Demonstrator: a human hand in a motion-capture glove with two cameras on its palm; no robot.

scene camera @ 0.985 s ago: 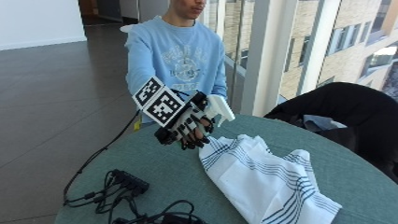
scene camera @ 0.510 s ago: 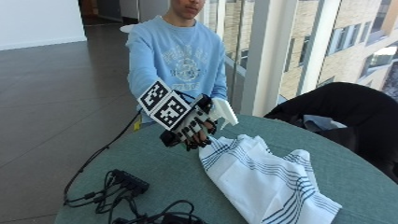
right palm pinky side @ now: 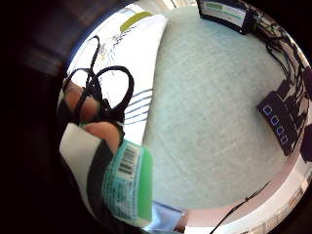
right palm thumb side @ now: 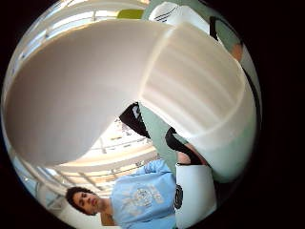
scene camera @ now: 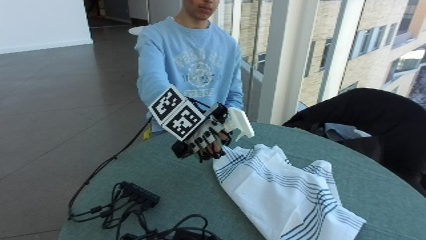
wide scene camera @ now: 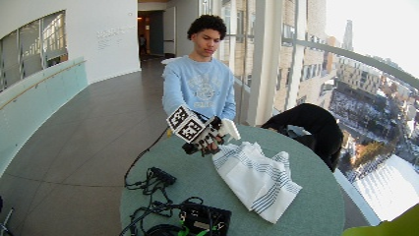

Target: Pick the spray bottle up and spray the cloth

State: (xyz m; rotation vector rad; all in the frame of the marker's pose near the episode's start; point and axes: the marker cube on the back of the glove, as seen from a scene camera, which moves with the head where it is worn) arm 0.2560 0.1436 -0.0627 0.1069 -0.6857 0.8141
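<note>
Hands: gloved right hand (scene camera: pixel 205 141) grips spray bottle (scene camera: pixel 237 123) at frame centre, nozzle toward cloth (scene camera: pixel 283 192) lower right.

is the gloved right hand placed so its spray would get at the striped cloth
Probably yes: the black-gloved right hand holds the white spray bottle just above the near edge of the white blue-striped cloth, nothing between them.

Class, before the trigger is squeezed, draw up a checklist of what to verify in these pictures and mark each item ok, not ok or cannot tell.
1. Spray bottle gripped in the gloved right hand: ok.
2. Bottle lifted off the table: ok.
3. Cloth lying on the table beside the hand: ok.
4. Nozzle aimed at the cloth: cannot tell.
5. Finger on the trigger: cannot tell.
6. Cables and power strip away from the cloth: ok.
</note>
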